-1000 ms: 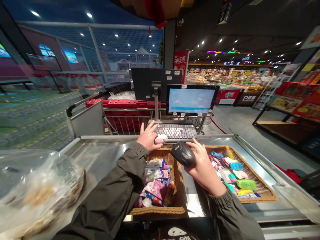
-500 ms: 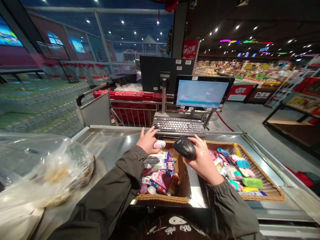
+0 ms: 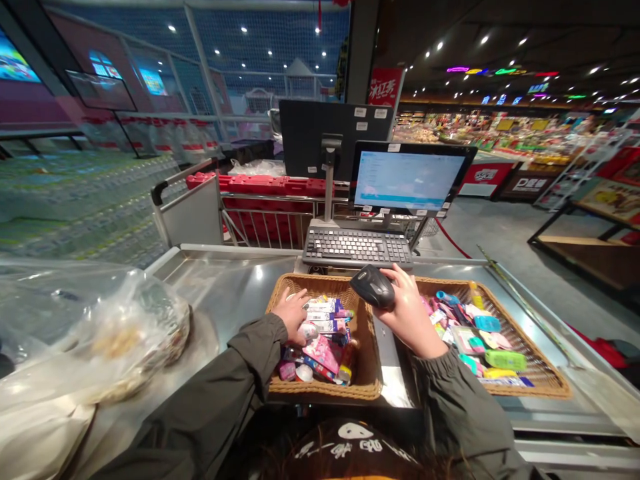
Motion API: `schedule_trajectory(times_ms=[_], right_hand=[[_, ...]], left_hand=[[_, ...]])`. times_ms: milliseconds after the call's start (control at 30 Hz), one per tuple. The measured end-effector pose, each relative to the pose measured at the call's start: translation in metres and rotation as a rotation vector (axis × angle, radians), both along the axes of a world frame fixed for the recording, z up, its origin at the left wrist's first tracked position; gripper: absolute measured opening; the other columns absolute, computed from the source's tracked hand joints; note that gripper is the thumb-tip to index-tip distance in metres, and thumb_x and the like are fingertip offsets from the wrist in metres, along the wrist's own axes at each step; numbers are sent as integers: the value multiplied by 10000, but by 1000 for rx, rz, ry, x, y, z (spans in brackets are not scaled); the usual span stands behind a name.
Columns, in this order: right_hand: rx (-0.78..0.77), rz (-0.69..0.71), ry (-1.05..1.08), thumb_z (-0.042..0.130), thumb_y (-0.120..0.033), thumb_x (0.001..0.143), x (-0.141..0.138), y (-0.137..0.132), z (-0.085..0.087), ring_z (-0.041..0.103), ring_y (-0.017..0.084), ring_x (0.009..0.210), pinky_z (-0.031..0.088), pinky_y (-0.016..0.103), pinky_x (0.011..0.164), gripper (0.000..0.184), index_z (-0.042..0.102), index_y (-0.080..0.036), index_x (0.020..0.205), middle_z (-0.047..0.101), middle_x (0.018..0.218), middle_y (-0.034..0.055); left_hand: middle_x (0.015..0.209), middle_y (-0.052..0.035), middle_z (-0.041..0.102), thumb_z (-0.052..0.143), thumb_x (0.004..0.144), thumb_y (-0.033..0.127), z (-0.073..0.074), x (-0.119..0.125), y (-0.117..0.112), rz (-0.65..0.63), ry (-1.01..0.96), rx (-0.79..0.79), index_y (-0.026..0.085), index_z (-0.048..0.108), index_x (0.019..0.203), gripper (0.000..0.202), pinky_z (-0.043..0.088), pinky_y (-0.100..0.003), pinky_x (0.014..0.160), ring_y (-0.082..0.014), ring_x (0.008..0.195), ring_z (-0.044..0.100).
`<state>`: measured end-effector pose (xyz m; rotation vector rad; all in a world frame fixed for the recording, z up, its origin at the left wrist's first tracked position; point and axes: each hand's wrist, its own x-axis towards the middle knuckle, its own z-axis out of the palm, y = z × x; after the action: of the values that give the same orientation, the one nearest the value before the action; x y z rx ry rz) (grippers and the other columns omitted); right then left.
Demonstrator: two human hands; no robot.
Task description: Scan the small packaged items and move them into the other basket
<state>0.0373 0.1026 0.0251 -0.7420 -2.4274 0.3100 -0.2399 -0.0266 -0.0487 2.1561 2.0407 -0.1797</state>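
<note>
My left hand [image 3: 290,315] is down in the left wicker basket [image 3: 367,353], its fingers curved over a white and pink surprise egg [image 3: 309,330] that shows beside the thumb. Small packets and candies lie around it, among them a pink packet [image 3: 324,353], blue-and-white wrapped sticks [image 3: 323,305] and a small yellowish bottle [image 3: 347,363]. In my right hand [image 3: 407,310] is a black barcode scanner [image 3: 373,287], held between the two baskets, its head towards the left one. The right wicker basket [image 3: 543,360] holds colourful small goods, including a green item [image 3: 506,361].
Behind the baskets stand a keyboard [image 3: 357,247], a lit monitor [image 3: 407,177] and a second screen [image 3: 315,140] seen from its back. A clear plastic bag [image 3: 120,320] covers the counter's left side. A shopping cart [image 3: 190,207] stands beyond the metal counter [image 3: 220,280].
My left hand has gone down and slightly left into the left basket along with the surprise egg. The scanner has barely moved in my right hand. The view has shifted slightly.
</note>
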Motion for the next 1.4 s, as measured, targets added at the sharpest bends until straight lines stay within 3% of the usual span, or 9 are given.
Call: schedule_trajectory(times_ms=[133, 333, 600, 800, 933, 1100, 1400], right_hand=[[-1, -13, 12, 590, -195, 718, 4, 2, 2, 326, 403, 1412, 253, 702, 1100, 378, 647, -186, 1091, 559, 1322, 147], [31, -108, 57, 605, -219, 715, 27, 18, 6, 322, 402, 1413, 266, 692, 1105, 430, 622, -202, 1145, 547, 1341, 139], [115, -305, 146, 622, -286, 741, 93, 39, 23, 364, 399, 1385, 303, 627, 1127, 454, 599, -198, 1186, 574, 1280, 147], [108, -425, 163, 626, -299, 753, 136, 44, 24, 354, 401, 1388, 255, 677, 1133, 441, 592, -212, 1184, 550, 1323, 148], [130, -457, 160, 629, -293, 757, 155, 49, 23, 346, 397, 1401, 277, 663, 1128, 439, 581, -205, 1184, 544, 1338, 152], [105, -485, 158, 651, -271, 736, 171, 57, 22, 335, 390, 1412, 280, 643, 1136, 451, 583, -218, 1179, 539, 1348, 145], [68, -473, 162, 651, -280, 747, 184, 76, 18, 323, 381, 1422, 251, 638, 1154, 382, 613, -210, 1121, 541, 1341, 147]], left_hand=[[1534, -181, 385, 812, 549, 587, 0, 2, 2, -2, -18, -15, 213, 724, 1015, 604, 46, -715, 1122, -413, 1458, 232], [1539, -171, 382, 757, 634, 646, 18, 30, 22, -53, -75, 158, 211, 686, 1056, 611, 51, -688, 1145, -374, 1464, 241], [1540, -156, 384, 692, 757, 602, 25, 106, 84, -275, -173, 328, 213, 695, 1064, 497, 91, -686, 1153, -369, 1459, 257], [1537, -141, 395, 665, 820, 501, 20, 176, 138, -407, -177, 284, 216, 716, 1037, 361, 101, -701, 1147, -358, 1463, 251], [1530, -132, 408, 681, 801, 495, 11, 218, 171, -490, -139, 222, 238, 722, 1063, 369, 118, -699, 1143, -353, 1465, 246], [1543, -138, 385, 762, 690, 499, -11, 254, 205, -585, -48, 128, 219, 732, 1041, 450, 59, -707, 1149, -373, 1471, 211], [1461, -127, 506, 625, 825, 290, -58, 284, 247, -483, -28, -119, 247, 690, 1140, 325, 52, -693, 1156, -365, 1451, 278]])
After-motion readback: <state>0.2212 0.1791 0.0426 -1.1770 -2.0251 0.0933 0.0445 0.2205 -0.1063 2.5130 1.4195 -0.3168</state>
